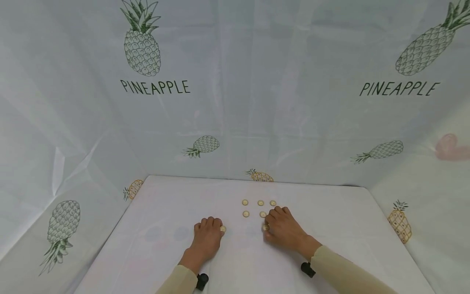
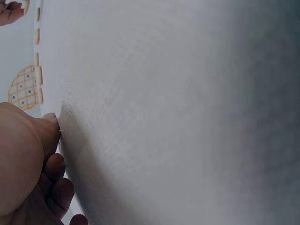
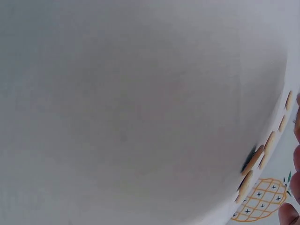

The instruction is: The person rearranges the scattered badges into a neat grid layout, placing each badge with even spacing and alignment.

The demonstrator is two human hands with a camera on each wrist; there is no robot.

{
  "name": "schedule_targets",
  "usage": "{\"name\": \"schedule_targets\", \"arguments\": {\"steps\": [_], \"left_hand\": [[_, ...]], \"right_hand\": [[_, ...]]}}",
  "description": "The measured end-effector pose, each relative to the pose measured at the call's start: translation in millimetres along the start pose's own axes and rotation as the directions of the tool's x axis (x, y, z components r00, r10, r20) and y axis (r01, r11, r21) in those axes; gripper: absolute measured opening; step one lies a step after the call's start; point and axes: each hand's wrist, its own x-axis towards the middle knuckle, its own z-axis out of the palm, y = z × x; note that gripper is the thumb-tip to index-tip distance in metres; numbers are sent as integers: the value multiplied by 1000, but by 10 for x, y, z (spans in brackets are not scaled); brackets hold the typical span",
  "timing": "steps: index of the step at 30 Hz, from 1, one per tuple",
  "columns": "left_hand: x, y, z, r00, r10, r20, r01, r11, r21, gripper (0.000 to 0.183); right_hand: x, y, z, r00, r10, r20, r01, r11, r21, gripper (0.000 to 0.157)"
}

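Several small round pale-yellow discs are on the white tabletop. Two of them form a left column, an upper disc and a lower disc; more discs, such as the top middle one, lie to their right. My left hand, fingers curled, pinches a disc at its right side. In the left wrist view the left thumb shows, but that disc is hidden. My right hand pinches another disc, partly covered by the fingers, just below the right part of the group.
A white table spreads under both hands. Pale cloth printed with pineapples hangs behind it and along both sides. Each wrist carries a small black camera, such as the right one. A disc lies just beyond the right fingers.
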Motion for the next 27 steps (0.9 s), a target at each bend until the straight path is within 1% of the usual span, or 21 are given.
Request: {"name": "schedule_targets", "arguments": {"steps": [7, 15, 22, 27], "left_hand": [[0, 7, -18, 1000, -9, 1, 9, 1000, -9, 20], [-1, 14, -18, 1000, -10, 6, 10, 1000, -9, 21], [4, 22, -14, 1000, -13, 0, 13, 1000, -8, 21], [4, 30, -18, 1000, -15, -2, 15, 1000, -5, 22]], "right_hand": [[0, -4, 55, 999, -20, -30, 20, 1000, 1, 17], [4, 13, 117, 996, -58, -74, 55, 998, -40, 17], [18, 27, 116, 998, -52, -47, 51, 998, -37, 16], [20, 37, 116, 997, -55, -54, 53, 998, -30, 17]]}}
